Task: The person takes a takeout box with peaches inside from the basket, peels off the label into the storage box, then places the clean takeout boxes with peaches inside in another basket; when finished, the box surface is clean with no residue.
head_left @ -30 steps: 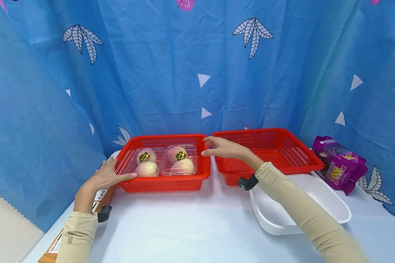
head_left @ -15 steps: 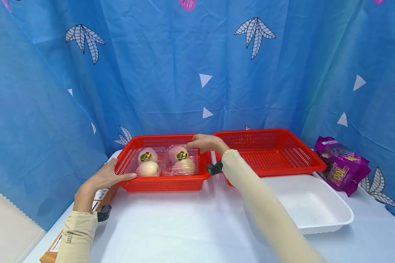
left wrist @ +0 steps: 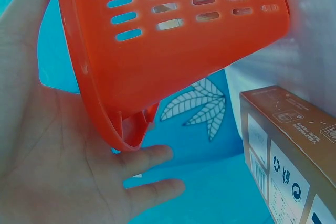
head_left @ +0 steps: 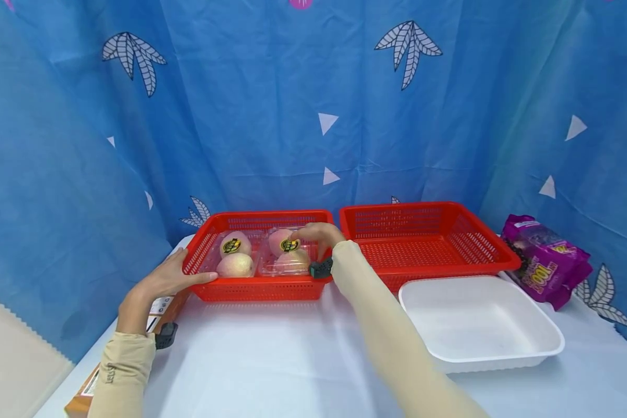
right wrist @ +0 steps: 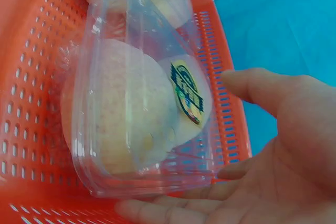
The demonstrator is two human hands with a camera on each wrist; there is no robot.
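Two clear clamshell packs of pale pink fruit with yellow stickers lie side by side in the left red basket (head_left: 256, 287). My right hand (head_left: 316, 233) reaches over the right pack (head_left: 287, 258). In the right wrist view its fingers (right wrist: 173, 211) lie along the pack's (right wrist: 142, 119) near edge, and the thumb stands off by the basket wall (right wrist: 31, 103). My left hand (head_left: 162, 281) cups the basket's left front corner, thumb along the front rim. In the left wrist view the palm (left wrist: 63, 171) lies against the basket (left wrist: 173, 51) with straight fingers.
A second red basket (head_left: 428, 249) stands to the right. A white tray (head_left: 501, 348) lies in front of it, with a purple packet (head_left: 546, 267) at the far right. A cardboard box (head_left: 162, 307) sits under my left wrist. Blue curtain closes in on all sides.
My right hand has moved left from the gap between the baskets and come down onto the right pack. The left hand has stayed on the basket corner.
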